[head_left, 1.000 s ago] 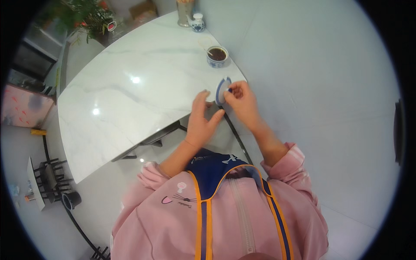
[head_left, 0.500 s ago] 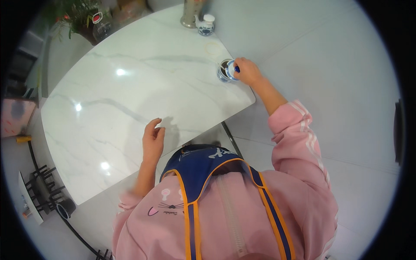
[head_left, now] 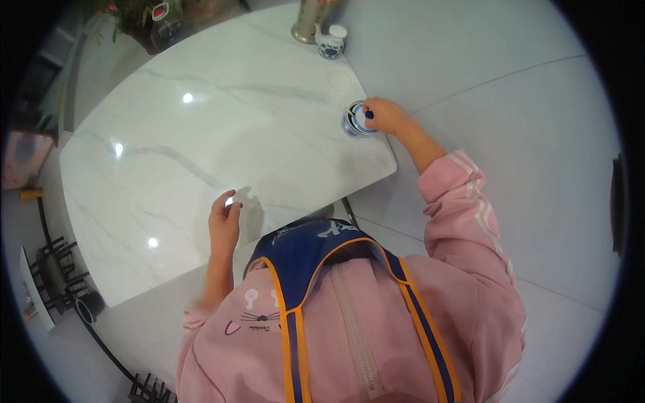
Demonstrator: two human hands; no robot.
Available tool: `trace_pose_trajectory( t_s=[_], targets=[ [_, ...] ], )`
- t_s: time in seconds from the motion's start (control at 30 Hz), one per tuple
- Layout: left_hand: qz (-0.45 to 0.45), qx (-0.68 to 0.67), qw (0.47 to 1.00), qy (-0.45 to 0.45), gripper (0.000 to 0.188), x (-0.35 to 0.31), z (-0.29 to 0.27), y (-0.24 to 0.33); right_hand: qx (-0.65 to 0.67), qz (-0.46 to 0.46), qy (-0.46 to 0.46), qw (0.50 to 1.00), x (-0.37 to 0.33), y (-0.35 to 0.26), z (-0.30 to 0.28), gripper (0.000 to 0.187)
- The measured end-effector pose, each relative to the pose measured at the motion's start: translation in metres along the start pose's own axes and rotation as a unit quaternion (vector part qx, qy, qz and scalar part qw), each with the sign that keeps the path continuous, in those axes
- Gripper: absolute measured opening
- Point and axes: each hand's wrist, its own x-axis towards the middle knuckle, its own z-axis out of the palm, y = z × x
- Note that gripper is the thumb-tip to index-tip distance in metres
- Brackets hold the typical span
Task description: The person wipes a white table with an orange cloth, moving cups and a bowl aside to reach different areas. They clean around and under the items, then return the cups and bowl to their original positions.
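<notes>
At the table's right edge stands a small blue-and-white jar (head_left: 350,127). My right hand (head_left: 384,116) is closed on the blue knob of its lid (head_left: 361,111). The lid lies over most of the mouth, and a dark gap shows at its left side, beside what looks like a thin pale handle. Whether the lid is fully seated cannot be told. My left hand (head_left: 225,218) hovers above the near part of the white marbled table (head_left: 168,134), its fingers bent but apart, holding nothing.
A blue-and-white spouted pot (head_left: 331,46) with a white cap stands at the far right of the table, beside a metal cylinder holder (head_left: 306,28). A faint yellowish ring (head_left: 339,81) marks the tabletop. A plant and a glass bottle (head_left: 162,30) are beyond the far edge.
The lid has come down over the jar's mouth, covering most of the dark inside that showed before. My left hand has shifted slightly left, and the view has turned a little.
</notes>
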Motion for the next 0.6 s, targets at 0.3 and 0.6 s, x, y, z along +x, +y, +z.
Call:
trace_pose_trajectory(
  t_s=[0.3, 0.6],
  targets=[
    [-0.014, 0.013, 1.0, 0.0, 0.034, -0.009, 0.006, 0.003, -0.007, -0.015, 0.006, 1.0, 0.0, -0.001, 0.008, 0.025],
    [-0.018, 0.027, 0.999, -0.012, 0.033, -0.008, 0.01, -0.007, 0.006, -0.011, 0.039, 0.999, -0.004, 0.001, 0.019, 0.023]
  ],
)
